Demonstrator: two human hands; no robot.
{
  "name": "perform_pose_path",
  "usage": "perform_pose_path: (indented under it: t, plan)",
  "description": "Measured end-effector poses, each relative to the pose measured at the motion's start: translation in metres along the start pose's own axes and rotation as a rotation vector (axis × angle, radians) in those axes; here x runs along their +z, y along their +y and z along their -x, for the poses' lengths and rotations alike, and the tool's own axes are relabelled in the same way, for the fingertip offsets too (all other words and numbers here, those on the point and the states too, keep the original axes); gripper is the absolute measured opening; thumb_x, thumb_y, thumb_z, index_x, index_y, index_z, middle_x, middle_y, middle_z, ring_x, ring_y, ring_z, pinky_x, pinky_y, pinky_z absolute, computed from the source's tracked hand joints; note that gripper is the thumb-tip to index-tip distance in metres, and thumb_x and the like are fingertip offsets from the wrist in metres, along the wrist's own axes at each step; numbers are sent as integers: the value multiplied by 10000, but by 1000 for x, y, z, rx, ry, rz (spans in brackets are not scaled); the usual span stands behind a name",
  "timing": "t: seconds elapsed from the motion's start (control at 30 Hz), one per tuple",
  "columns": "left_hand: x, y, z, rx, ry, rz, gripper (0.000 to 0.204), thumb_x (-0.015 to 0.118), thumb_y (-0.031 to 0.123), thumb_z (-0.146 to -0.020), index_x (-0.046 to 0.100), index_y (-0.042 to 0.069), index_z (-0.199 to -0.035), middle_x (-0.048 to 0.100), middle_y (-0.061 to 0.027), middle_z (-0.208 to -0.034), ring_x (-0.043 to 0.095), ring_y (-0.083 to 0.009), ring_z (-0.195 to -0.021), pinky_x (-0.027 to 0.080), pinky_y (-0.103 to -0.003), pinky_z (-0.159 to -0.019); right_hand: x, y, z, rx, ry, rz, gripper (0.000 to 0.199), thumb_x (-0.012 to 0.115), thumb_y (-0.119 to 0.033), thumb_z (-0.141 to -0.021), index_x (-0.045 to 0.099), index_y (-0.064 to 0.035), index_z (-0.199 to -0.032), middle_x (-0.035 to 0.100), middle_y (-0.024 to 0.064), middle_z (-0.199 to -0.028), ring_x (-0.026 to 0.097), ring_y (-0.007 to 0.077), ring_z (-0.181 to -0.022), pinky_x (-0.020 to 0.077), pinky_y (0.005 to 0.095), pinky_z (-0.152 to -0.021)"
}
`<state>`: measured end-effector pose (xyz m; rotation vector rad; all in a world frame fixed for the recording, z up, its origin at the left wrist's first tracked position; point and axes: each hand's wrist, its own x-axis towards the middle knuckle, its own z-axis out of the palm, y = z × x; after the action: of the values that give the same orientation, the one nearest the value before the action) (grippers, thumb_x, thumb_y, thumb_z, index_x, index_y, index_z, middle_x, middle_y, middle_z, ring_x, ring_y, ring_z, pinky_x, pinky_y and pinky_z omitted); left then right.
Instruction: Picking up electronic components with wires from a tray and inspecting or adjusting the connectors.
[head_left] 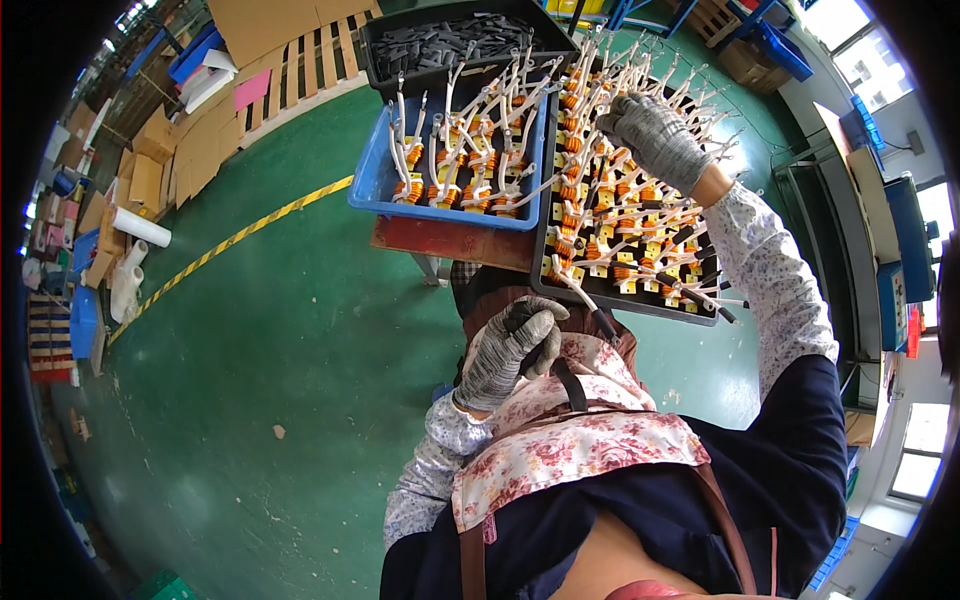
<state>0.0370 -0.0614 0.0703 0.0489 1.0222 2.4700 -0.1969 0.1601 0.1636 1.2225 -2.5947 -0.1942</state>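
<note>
My left hand (pixel 515 345), in a grey knit glove, is closed in front of my apron (pixel 570 440). Dark patches show between its fingers, but what it holds, if anything, is hidden. Stretched over the black tray (pixel 541 262), my right hand (pixel 655 138) wears a similar glove. Its fingers are curled among white leads with metal ring ends, and what they grip is hidden. The tray carries several orange-wound coils (pixel 625 187) on yellow bases. Black sleeves (pixel 605 325) cover some lead ends at the near side of the tray.
Left of the tray, a blue bin (pixel 375 165) with more coils stands by a red-brown board (pixel 400 237). Behind it, a black bin (pixel 377 70) holds loose black sleeves (pixel 450 42). A yellow-black line (pixel 240 235) crosses the green floor. Cartons (pixel 150 150) lie far left.
</note>
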Motion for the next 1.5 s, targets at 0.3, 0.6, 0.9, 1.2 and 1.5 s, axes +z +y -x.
perform_pose_path:
  t: [0.3,0.6,0.9,1.2,1.5]
  plan:
    - [1,4,0,-19,-7,-34,252,513,270,-930,582,46,-1024,572,0,-704,482,-47,-524,328,-178,-438,29,10,-5,0,-340,155,69,599,-89,-786,635,-60,-836,580,97,-835,572,258,-767,480,369,-685]
    - [-4,0,5,-16,38,18,242,528,256,-925,585,43,-1025,579,2,-702,493,-47,-525,339,-172,-439,17,-5,3,366,-143,-409,217,636,-79,-767,646,-77,-983,633,88,-713,615,240,-654,507,355,-650]
    - [4,-1,0,-30,32,-56,247,530,254,-925,584,34,-1023,573,2,-690,486,-49,-510,342,-171,-434,46,0,7,451,-104,-645,162,694,-126,-735,697,-121,-898,682,61,-761,655,183,-698,522,315,-688]
    - [10,3,4,-24,42,20,208,529,206,-928,580,24,-1014,567,-11,-684,470,-62,-502,444,-194,-554,37,-9,7,618,-46,-693,181,698,-188,-742,690,-63,-874,686,85,-755,661,184,-679,524,312,-679]
    - [15,-1,4,-23,51,-5,194,527,190,-928,578,20,-1007,562,-14,-680,460,-61,-495,417,-196,-514,28,-16,12,515,38,-585,200,622,-175,-761,671,-42,-902,669,133,-768,651,253,-704,514,339,-676]
